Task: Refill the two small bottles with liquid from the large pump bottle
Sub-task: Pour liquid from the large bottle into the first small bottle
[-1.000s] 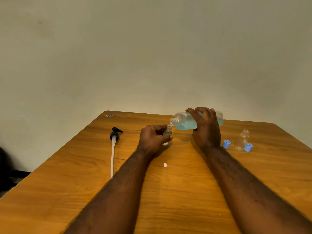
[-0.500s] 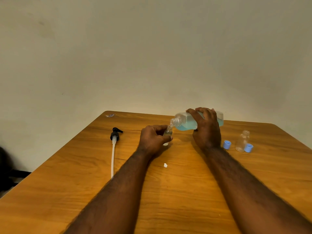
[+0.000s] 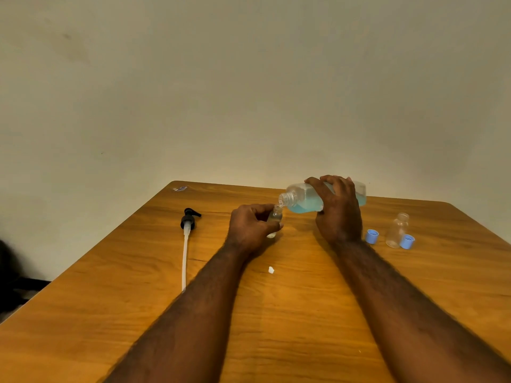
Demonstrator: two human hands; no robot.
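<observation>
The large bottle point(image 3: 307, 199) of blue liquid lies tipped almost level right of the frame's centre, clasped from above in my right grip point(image 3: 338, 210), its open neck touching the mouth of the small bottle point(image 3: 274, 221) that my left grip point(image 3: 253, 226) grasps upright on the bench point(image 3: 110, 299). Further right the second small bottle point(image 3: 398, 229) stands uncapped between two blue caps point(image 3: 372, 236). Toward the left the black pump head point(image 3: 189, 218) and its white tube lie flat.
</observation>
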